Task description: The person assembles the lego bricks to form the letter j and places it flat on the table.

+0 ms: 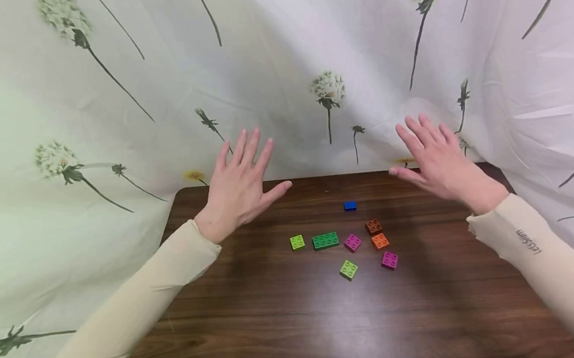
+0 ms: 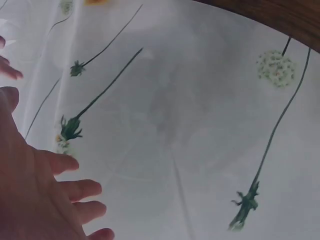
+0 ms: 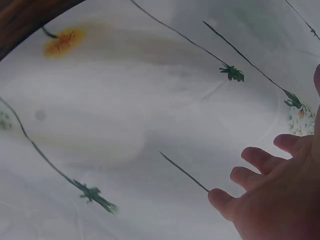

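Both hands are held up over the far part of the table with fingers spread, and neither holds anything. The left hand (image 1: 238, 186) is at the left, nearest a lime green brick (image 1: 297, 242) and a longer dark green brick (image 1: 326, 241). Over the far right is the right hand (image 1: 441, 161), beyond a brown brick (image 1: 373, 226) and an orange brick (image 1: 380, 241). Two magenta bricks, one central (image 1: 352, 243) and one nearer (image 1: 390, 260), lie around these. A second lime brick (image 1: 349, 270) sits closest to the front, and a small blue brick (image 1: 350, 206) farthest back.
The bricks lie scattered on a dark wooden table (image 1: 260, 331) with rounded far corners. Behind it and along both sides hangs a white curtain (image 1: 276, 70) printed with dandelions. Pale sleeves cover both forearms.
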The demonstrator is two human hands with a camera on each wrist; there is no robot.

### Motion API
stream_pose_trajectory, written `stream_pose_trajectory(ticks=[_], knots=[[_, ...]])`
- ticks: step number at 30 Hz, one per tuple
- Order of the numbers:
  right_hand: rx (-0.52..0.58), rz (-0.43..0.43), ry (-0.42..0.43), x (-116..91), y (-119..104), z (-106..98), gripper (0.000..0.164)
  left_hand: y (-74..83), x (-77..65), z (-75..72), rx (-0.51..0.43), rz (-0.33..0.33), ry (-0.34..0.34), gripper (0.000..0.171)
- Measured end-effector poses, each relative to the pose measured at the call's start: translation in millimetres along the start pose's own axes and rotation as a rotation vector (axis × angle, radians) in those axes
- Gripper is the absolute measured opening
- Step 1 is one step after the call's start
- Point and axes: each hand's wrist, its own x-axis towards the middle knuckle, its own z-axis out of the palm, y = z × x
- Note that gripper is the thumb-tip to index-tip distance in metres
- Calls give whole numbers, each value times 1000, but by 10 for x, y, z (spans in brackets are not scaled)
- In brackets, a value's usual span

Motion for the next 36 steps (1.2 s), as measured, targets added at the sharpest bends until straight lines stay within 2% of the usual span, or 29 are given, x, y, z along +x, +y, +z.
stream_pose_trajectory(ticks=[6, 11, 18, 25, 29, 32, 36], knots=[[79, 28, 60, -64, -51, 232, 75, 37, -114, 250, -37, -36, 35, 86], [166, 58, 72, -149, -103, 535, 70, 156, -246, 546, -132, -71, 27, 78], [283, 98, 50, -301, -243, 1067, 66, 468, -434, 1067, -295, -119, -20, 59], [391, 143, -22, -462, -534, 1663, 52, 856, -615, 1533, -461, -132, -99, 46], [420, 151, -52, -500, -703, 1944, 47, 1056, -711, 1680, -646, -167, -192, 46], [432, 148, -65, -487, -806, 2080, 46, 1184, -758, 1740, -781, -213, -246, 48], [447, 150, -115, -446, -919, 2176, 48, 1305, -777, 1799, -850, -253, -277, 52]])
